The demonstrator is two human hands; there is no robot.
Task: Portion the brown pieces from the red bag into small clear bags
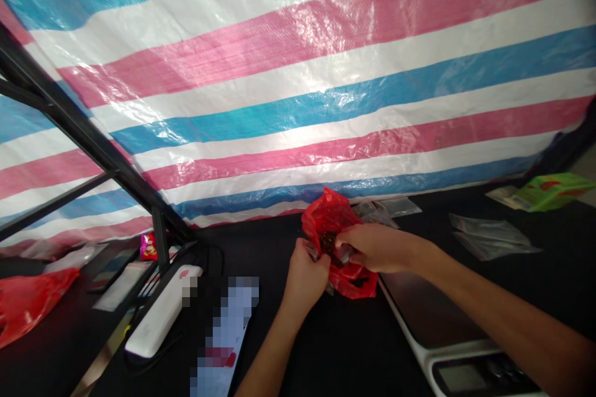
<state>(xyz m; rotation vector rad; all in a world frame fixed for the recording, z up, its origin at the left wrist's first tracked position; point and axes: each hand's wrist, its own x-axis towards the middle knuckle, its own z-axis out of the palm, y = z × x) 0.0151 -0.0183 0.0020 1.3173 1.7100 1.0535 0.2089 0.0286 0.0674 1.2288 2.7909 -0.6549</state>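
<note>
A crumpled red plastic bag [328, 214] lies with its mouth towards me, small dark brown pieces [328, 240] showing inside. At its left side my left hand [305, 276] is closed, pinching what looks like a small clear plastic bag [311, 250]. From the right my right hand [375, 247] reaches over the red bag's opening. Its fingers are bent together beside the brown pieces, with something pale and shiny at the fingertips. What exactly they hold is hidden. Just right of the red bag is a kitchen scale [433, 310], under my right forearm.
Clear plastic bags [493, 237] lie at the right and behind the red bag. A green packet [554, 191] is at the far right. Leftward are a white power strip [162, 313], a blurred-out phone-like object [228, 329], another red bag [32, 301] and a black metal frame [93, 130] before striped sheeting.
</note>
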